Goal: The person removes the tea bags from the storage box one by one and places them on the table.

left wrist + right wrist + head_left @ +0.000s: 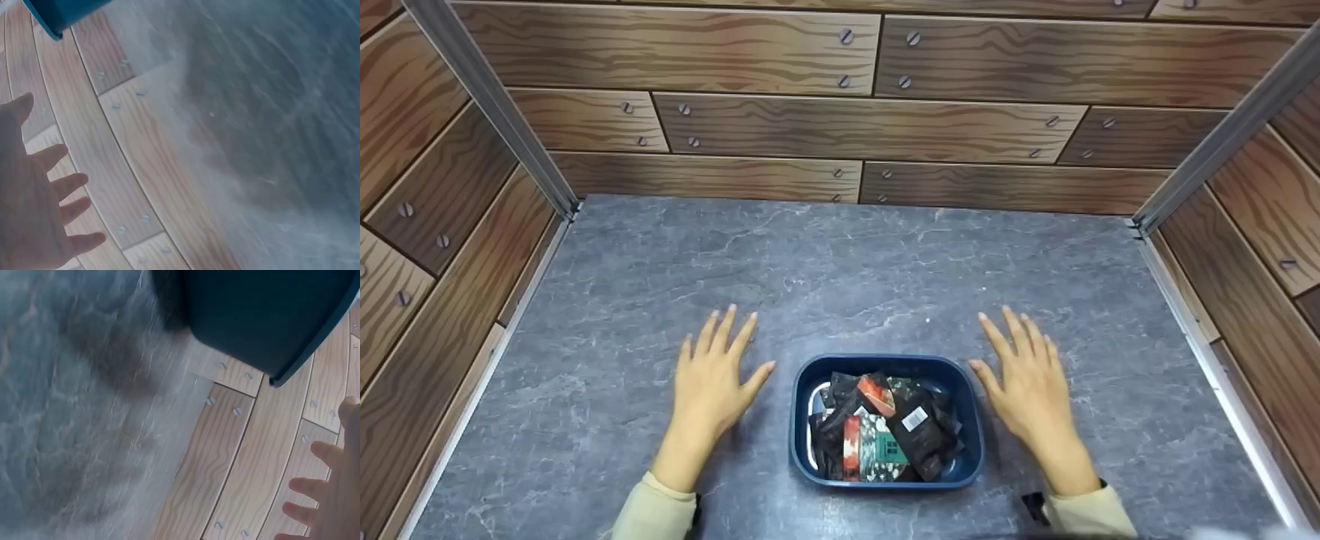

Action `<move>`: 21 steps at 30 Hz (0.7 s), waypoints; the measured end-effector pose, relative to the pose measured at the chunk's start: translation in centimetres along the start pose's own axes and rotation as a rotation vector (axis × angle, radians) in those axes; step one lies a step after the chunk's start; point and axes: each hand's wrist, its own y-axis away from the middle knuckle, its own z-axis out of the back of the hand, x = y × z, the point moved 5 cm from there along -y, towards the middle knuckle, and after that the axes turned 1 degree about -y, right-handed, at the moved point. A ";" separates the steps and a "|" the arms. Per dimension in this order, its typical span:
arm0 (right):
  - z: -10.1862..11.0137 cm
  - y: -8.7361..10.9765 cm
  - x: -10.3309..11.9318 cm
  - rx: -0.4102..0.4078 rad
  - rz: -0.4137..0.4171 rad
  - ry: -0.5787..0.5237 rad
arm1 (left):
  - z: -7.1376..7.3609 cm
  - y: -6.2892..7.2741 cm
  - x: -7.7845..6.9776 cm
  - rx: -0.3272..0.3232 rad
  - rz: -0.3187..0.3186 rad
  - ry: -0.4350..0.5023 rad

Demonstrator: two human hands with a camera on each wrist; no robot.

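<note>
A blue rectangular bin (887, 484) with rounded corners stands on the grey marbled surface between the two hands. Inside it lie several small packets in a jumble: a black packet with a white barcode label (919, 439), a packet with a red stripe and a green label (877, 450), and other dark ones beneath. To the bin's left, the left hand (711, 386) has its fingers spread and holds nothing. On the other side the right hand (1027, 386) is likewise spread, its thumb near the bin's rim. In the right wrist view the bin's outer wall (264, 315) looms above the fingers.
Wood-plank-patterned walls (765, 124) enclose the surface (840, 277) at the back and both sides. Metal posts (495, 105) rise at the back corners, and a pale metal strip (1222, 382) runs along the right edge.
</note>
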 end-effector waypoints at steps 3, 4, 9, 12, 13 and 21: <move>0.1 0.7 0.6 0.017 -0.005 -0.064 | 0.3 -0.1 -1.1 -0.017 -0.039 0.011; 0.1 0.9 0.8 0.022 -0.009 -0.101 | 0.5 -0.1 -1.5 -0.024 -0.053 0.012; -0.1 1.8 1.5 0.033 -0.064 -0.379 | 1.0 -0.3 -3.5 -0.044 -0.135 0.018; -0.7 2.0 1.6 0.061 -0.127 -0.557 | 1.2 -0.4 -4.6 -0.049 -0.187 0.028; -1.0 2.0 1.6 0.075 -0.151 -0.606 | 1.3 -0.3 -5.0 -0.053 -0.209 0.035; -3.5 1.1 1.4 0.121 -0.274 -0.813 | 1.2 0.4 -8.3 -0.037 -0.389 0.100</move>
